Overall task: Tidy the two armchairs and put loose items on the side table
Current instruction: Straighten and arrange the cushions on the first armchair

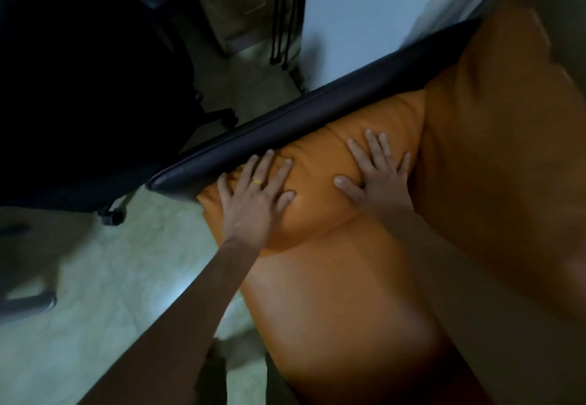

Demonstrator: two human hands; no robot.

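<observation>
Two hands are seen, both laid flat with fingers spread and nothing grasped. The left hand (257, 198), on which one yellow ring (257, 182) is worn, and the right hand (377, 179) are pressed side by side, slightly apart, on one orange cushion (320, 179) at the centre of the frame. The cushion is set on the seat of one orange armchair (342, 293), which fills the lower right, and lies against its dark armrest (301, 119), which runs diagonally from centre left to upper right. One black office chair (79, 87) on casters is seen at the upper left. A blurred cabinet (241, 1) with dark cords (282, 14) hanging in front of it is seen at the top centre. The floor (111, 277) at the lower left is of pale tile.
</observation>
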